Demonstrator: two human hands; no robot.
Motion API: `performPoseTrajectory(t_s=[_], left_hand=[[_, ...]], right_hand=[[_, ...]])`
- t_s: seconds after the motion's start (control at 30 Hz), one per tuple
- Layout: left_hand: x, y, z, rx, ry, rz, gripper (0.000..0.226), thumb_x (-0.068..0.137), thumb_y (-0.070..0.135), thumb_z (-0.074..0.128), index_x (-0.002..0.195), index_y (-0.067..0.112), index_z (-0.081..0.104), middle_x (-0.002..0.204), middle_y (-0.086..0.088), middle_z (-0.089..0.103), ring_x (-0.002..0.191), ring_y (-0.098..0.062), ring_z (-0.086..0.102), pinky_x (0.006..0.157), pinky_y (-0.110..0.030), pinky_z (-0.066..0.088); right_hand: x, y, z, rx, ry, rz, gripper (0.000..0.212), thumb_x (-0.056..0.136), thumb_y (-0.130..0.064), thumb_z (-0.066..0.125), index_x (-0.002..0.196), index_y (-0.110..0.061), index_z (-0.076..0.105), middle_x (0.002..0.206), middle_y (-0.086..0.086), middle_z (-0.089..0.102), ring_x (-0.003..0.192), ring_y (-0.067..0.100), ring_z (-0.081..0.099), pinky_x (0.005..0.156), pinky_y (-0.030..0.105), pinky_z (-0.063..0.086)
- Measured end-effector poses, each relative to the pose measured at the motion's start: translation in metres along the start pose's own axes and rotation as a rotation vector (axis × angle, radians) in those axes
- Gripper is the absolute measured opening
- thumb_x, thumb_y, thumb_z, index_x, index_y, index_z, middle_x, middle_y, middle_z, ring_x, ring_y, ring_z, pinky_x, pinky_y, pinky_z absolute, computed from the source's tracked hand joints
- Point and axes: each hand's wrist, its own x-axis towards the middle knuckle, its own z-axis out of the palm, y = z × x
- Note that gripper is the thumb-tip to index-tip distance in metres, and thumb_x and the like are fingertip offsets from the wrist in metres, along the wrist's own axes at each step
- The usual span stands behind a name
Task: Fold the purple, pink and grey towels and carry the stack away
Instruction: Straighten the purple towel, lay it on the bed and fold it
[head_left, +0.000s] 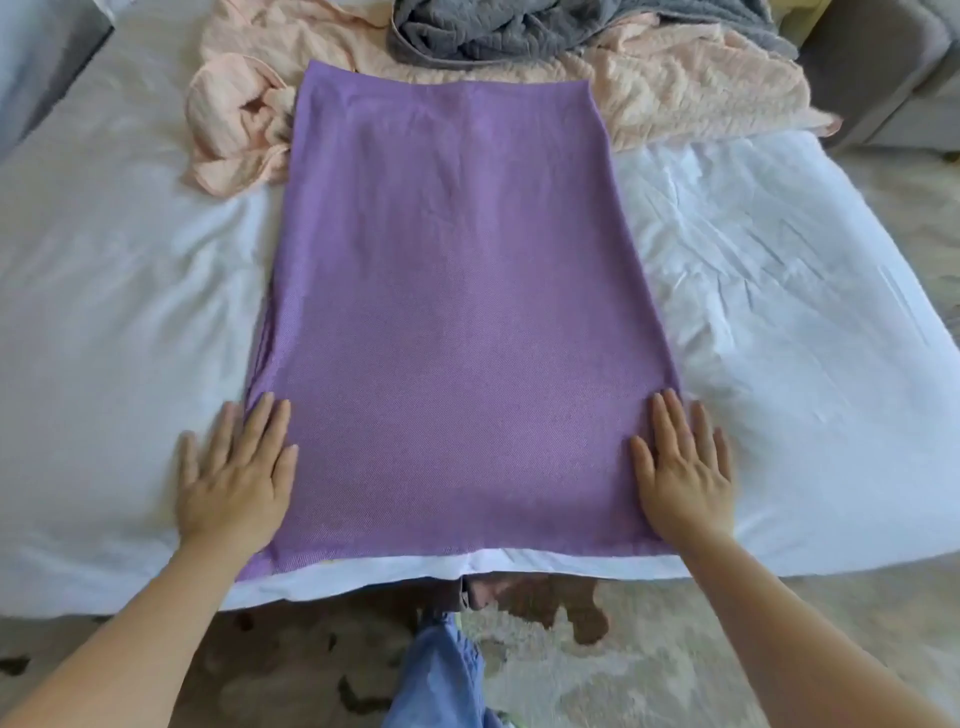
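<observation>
The purple towel (457, 312) lies flat on the bed (779, 312), a long rectangle with its long axis running straight away from the person. One short end sits just inside the near edge of the mattress. The other reaches up onto the heap at the far end. Its weave is fine and diagonal, almost smooth, and along the left side the edge shows more than one layer stacked together.

The left hand (234, 478) rests across the towel's near left corner and the right hand (680, 478) across the near right. Each straddles the side edge, thumb and inner fingers on purple, outer fingers on the sheet. Neither hand has a grip on anything: the fingers are straight and slightly spread, palms pressed down.

Beyond the far end the pink towel (691, 88) lies crumpled, its texture puckered and quilted, spilling out to both sides of the purple one. The grey towel (519, 31) is bunched on top of it, similarly ridged.

The bed wears a white sheet, creased most on the right half. The floor (545, 675) below is mottled beige with dark brown patches, and a blue trouser leg (436, 675) shows between the forearms. A grey upholstered piece (883, 67) stands off the bed's far right corner.
</observation>
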Motion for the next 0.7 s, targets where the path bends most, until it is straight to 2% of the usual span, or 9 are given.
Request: performPoseTrajectory(t_s=[0.07,0.17,0.23,0.3,0.37,0.4,0.5,0.6,0.7], left_hand=[[-0.008,0.006,0.001,-0.066,0.021,-0.046,0.059,0.099,0.049,0.009,0.152,0.025,0.007,0.16,0.009,0.005,0.147,-0.023,0.015,0.117,-0.048,0.01],[-0.024,0.024,-0.005,-0.278,0.084,-0.136,0.053,0.1,0.03,0.035,0.15,0.013,0.028,0.158,-0.008,0.023,0.135,-0.039,0.034,0.109,-0.051,0.03],[-0.038,0.029,-0.006,-0.48,0.107,-0.22,0.056,0.097,0.019,0.047,0.149,0.016,0.028,0.151,-0.016,0.028,0.125,-0.041,0.041,0.101,-0.052,0.039],[-0.054,0.027,-0.008,-0.717,0.078,-0.287,0.062,0.095,0.015,0.051,0.15,0.024,0.024,0.144,-0.02,0.031,0.122,-0.037,0.042,0.097,-0.047,0.041],[-0.066,0.019,-0.013,-0.83,0.063,-0.263,0.056,0.094,0.013,0.053,0.145,0.026,0.032,0.141,-0.016,0.041,0.12,-0.036,0.046,0.092,-0.04,0.041],[-0.071,0.013,-0.017,-0.847,0.055,-0.248,0.047,0.095,0.015,0.053,0.138,0.025,0.039,0.138,-0.011,0.046,0.116,-0.034,0.05,0.087,-0.037,0.041],[-0.076,-0.004,-0.039,-0.942,-0.002,-0.28,0.014,0.094,0.02,0.056,0.106,0.025,0.058,0.117,-0.003,0.06,0.09,-0.023,0.055,0.07,-0.03,0.045],[-0.067,-0.016,-0.082,-1.268,-0.069,-0.365,0.007,0.092,0.022,0.061,0.088,0.024,0.066,0.096,-0.001,0.063,0.074,-0.014,0.054,0.047,-0.019,0.047],[-0.039,-0.016,-0.142,-1.626,-0.101,-0.386,0.012,0.092,0.017,0.06,0.084,0.011,0.067,0.074,0.005,0.069,0.063,-0.005,0.057,0.048,-0.013,0.048]], right_hand=[[-0.011,0.002,0.002,0.05,0.001,0.075,0.064,0.093,-0.06,0.01,0.151,-0.033,0.007,0.159,-0.014,0.008,0.147,0.013,0.004,0.119,0.035,0.004],[-0.03,-0.004,-0.002,0.182,0.042,0.165,0.062,0.095,-0.052,0.032,0.149,-0.025,0.02,0.156,-0.003,0.023,0.141,0.026,0.022,0.112,0.042,0.021],[-0.044,-0.004,-0.005,0.354,0.089,0.185,0.055,0.094,-0.038,0.049,0.144,-0.022,0.033,0.144,0.009,0.037,0.125,0.034,0.038,0.101,0.043,0.034],[-0.057,-0.001,-0.007,0.579,0.058,0.195,0.05,0.093,-0.023,0.055,0.14,-0.023,0.038,0.134,0.012,0.042,0.112,0.034,0.05,0.086,0.036,0.04],[-0.065,0.005,-0.014,0.681,-0.028,0.216,0.044,0.092,-0.017,0.056,0.133,-0.027,0.041,0.122,0.012,0.052,0.093,0.03,0.058,0.072,0.029,0.042],[-0.066,0.009,-0.018,0.707,-0.053,0.238,0.039,0.092,-0.017,0.057,0.126,-0.028,0.043,0.11,0.013,0.057,0.078,0.027,0.059,0.063,0.027,0.042],[-0.065,0.022,-0.041,0.841,-0.093,0.295,0.019,0.087,-0.017,0.065,0.1,-0.021,0.053,0.07,0.013,0.059,0.052,0.025,0.051,0.053,0.03,0.04],[-0.052,0.029,-0.079,1.028,-0.128,0.32,0.011,0.083,-0.012,0.071,0.079,-0.01,0.061,0.056,0.008,0.051,0.047,0.022,0.046,0.05,0.029,0.043],[-0.023,0.023,-0.127,1.203,-0.1,0.349,0.015,0.081,-0.013,0.074,0.075,-0.002,0.066,0.059,0.007,0.053,0.05,0.015,0.051,0.049,0.016,0.05]])
